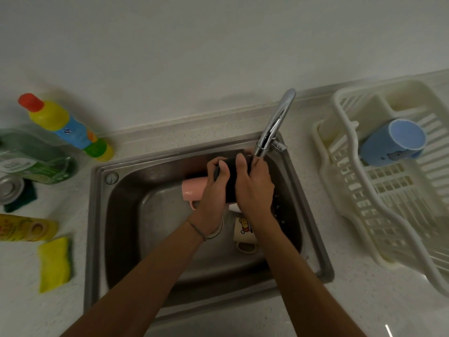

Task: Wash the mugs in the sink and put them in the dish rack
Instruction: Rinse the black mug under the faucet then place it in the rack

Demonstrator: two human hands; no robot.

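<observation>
Two hands grip one dark mug [230, 181] under the tap [274, 122]: the left hand [213, 188] curls round its left side, the right hand [252, 188] wraps its right side, fingers over the top, the mug held above the sink [97, 215] basin. Whether water runs cannot be told. Below them a pink mug [193, 192] lies on its side at the back of the basin, and a cream mug [243, 233] with a cartoon print sits nearer the front, partly hidden by the right forearm. One blue mug [391, 143] already lies in the rack [364, 215] on the right counter. Judging by this, the step in hand is washing the dark mug, with two more waiting. The next move likely calls for a rinse, then carrying it right over the sink edge and setting it down in the rack clear of the blue mug.
</observation>
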